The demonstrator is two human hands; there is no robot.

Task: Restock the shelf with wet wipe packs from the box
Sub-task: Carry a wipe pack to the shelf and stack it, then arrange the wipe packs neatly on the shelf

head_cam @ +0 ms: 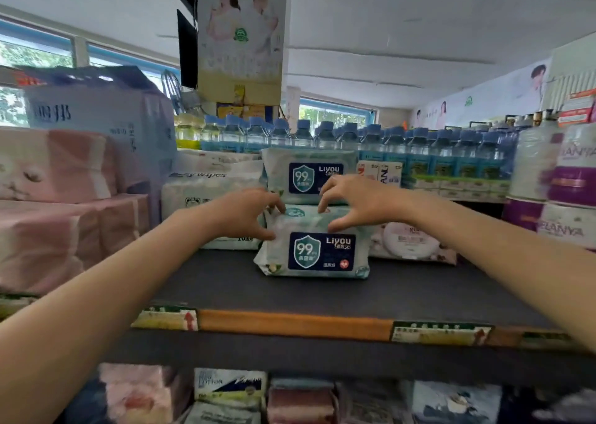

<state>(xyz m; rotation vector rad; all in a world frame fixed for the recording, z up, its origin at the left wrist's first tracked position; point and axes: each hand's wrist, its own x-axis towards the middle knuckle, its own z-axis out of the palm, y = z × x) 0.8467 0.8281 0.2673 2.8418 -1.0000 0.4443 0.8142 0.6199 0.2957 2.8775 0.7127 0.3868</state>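
Two bare arms reaching over a dark shelf (322,291), left hand (245,214) and right hand (358,201) with curled fingers gripping the top edge of a Liyou wet wipe pack (314,246), a second Liyou pack (309,173) behind it, blue-capped water bottles (387,148) beyond, pink tissue packs (54,198) at left.

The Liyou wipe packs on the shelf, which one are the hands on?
The front Liyou pack, lying flat on the dark shelf. Both hands touch its top edge; the other Liyou pack stands behind, higher.

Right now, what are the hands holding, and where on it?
Both hold the front Liyou wipe pack on the shelf: the left hand grips its upper left corner, the right hand pinches its top edge.
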